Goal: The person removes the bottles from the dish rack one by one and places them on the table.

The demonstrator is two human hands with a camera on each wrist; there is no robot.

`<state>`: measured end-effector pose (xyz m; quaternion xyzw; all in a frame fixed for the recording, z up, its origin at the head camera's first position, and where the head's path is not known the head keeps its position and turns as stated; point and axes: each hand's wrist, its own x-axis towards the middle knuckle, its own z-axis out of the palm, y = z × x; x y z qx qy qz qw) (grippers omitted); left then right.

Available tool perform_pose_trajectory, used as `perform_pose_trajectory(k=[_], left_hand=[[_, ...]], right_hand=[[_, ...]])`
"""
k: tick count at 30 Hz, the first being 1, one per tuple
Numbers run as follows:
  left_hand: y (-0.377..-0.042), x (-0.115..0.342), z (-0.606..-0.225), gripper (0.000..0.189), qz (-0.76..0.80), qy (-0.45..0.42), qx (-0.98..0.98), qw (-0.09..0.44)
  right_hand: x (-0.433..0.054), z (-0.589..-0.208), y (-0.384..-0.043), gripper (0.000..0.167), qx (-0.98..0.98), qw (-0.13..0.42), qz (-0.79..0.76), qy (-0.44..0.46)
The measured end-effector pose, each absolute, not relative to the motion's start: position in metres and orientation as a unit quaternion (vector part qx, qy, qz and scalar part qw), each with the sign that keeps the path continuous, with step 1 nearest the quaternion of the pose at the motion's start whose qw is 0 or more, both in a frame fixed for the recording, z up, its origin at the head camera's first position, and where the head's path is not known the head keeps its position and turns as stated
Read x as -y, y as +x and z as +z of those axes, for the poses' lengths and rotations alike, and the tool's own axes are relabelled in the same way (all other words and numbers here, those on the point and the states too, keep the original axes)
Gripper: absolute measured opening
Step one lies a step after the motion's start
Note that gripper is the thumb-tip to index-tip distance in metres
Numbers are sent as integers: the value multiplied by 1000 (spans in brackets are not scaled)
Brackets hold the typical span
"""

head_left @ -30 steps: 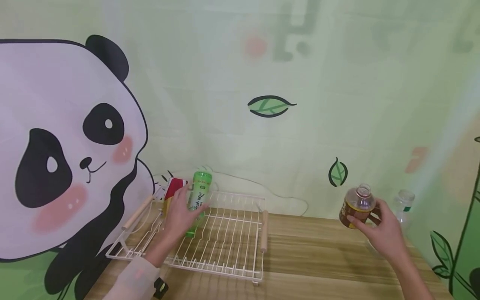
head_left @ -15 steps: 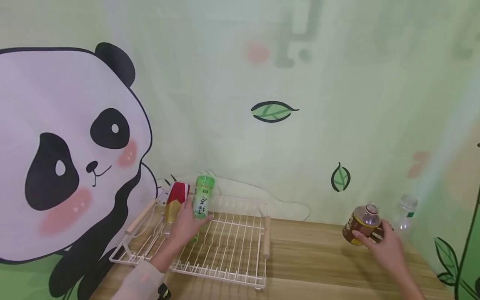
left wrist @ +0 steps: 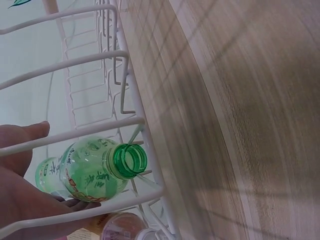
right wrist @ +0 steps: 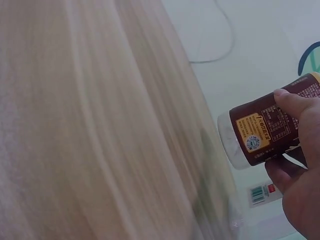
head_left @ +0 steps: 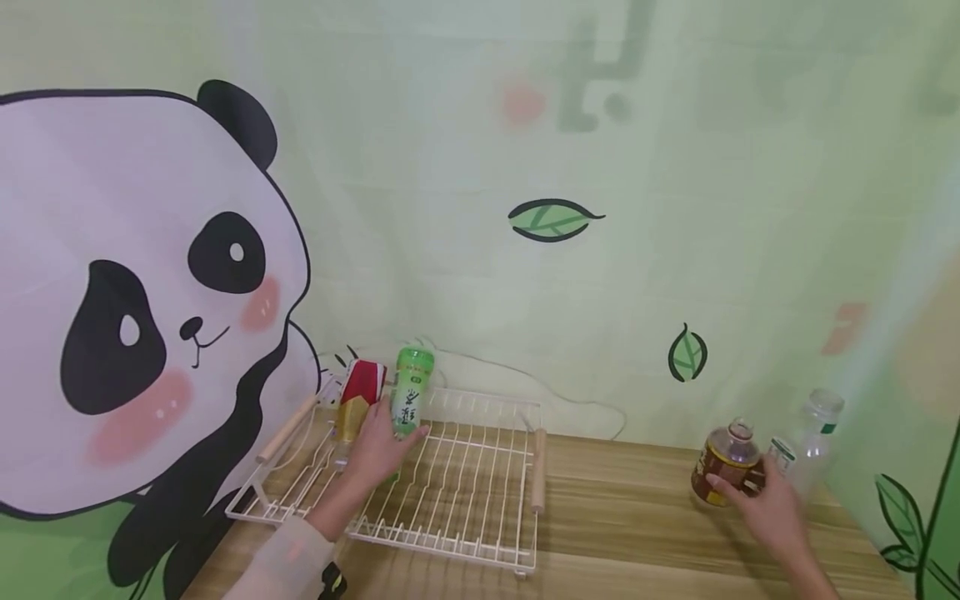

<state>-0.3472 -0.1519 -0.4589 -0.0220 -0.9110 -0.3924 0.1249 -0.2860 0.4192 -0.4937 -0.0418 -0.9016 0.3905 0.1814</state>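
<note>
Upside down in the left part of the white wire rack (head_left: 450, 546) stands a green plastic bottle (head_left: 409, 392); its uncapped mouth points down. My left hand (head_left: 375, 454) is at this bottle. In the left wrist view, the fingers lie along the bottle's (left wrist: 92, 170) far side while the thumb (left wrist: 37, 131) stands away from it. My right hand (head_left: 772, 508) grips a clear, uncapped bottle (head_left: 723, 462) with a brown label, held nearly upright low over the right side of the wooden table (head_left: 615, 508). In the right wrist view, thumb and fingers wrap the brown-labelled bottle (right wrist: 265, 125).
A red and gold container (head_left: 360, 400) leans in the rack, left of the green bottle. A clear bottle (head_left: 817, 442) stands at the far right behind my right hand. The rack has wooden handles (head_left: 538, 471). A printed panda curtain (head_left: 480, 317) hangs behind the table.
My right hand has brought the brown-labelled bottle lower and slightly right. My left hand has slid lower along the green bottle, uncovering the red and gold container; the green bottle stays in the rack.
</note>
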Motion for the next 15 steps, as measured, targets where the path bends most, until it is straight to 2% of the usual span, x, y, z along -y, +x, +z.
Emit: perform_pose_trajectory(k=[15], left_hand=[[-355,153,-452,89,-381,-9,920,92]], right_hand=[[-424,-507,-289,91,902,173,390,-58]])
